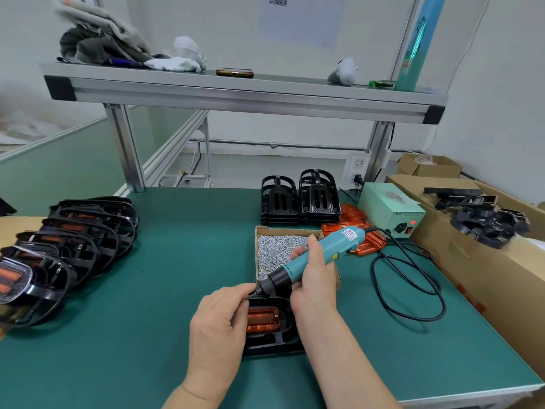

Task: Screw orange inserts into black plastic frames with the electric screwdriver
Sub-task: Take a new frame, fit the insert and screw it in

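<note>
Green bench mat [177,276] carries the black frame [278,342] with its orange insert [262,318], near centre, between both hands. Right hand [312,280] grips the tilted electric screwdriver [312,253], fingers curled round its barrel. Left hand [218,317] thumb and forefinger pinch the screwdriver bit [256,291] just above the frame's far edge

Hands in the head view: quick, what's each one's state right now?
Left hand: closed, fingers pinch the bit tip of the electric screwdriver; whether a screw is there cannot be told.
Right hand: closed, grips the electric screwdriver's body.
</note>
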Tool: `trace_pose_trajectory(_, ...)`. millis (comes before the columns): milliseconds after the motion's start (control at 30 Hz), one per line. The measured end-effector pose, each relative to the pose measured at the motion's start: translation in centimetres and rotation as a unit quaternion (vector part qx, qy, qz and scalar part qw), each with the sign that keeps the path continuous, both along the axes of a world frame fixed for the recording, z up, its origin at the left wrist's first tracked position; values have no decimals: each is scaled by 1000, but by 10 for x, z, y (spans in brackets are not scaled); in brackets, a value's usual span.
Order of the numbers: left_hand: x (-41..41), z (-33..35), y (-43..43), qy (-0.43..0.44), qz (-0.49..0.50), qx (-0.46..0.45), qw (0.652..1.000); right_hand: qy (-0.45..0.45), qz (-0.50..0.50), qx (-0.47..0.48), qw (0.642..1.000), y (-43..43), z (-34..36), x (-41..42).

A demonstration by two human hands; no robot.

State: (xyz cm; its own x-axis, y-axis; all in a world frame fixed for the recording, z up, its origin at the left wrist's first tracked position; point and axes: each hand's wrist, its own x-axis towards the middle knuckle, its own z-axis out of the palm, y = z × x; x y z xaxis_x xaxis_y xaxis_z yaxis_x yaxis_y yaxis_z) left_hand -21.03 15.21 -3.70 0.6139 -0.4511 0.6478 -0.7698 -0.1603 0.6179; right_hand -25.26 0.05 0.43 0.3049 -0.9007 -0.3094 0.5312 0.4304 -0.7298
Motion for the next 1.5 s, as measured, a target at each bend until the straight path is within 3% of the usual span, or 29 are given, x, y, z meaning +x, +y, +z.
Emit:
trace_pose_trajectory(1033, 8, -8, 6, 37, -35, 44, 998, 23, 11, -36, 999, 8, 7, 6)
trace_pose_trajectory(1233, 20, -13, 16, 117, -51, 132, 983, 32, 12, -44, 998, 7, 7, 9)
trace_pose_trajectory(1500, 32, -18, 19, 107, -136, 243, 954, 33, 0, -61, 998, 4, 9, 14)
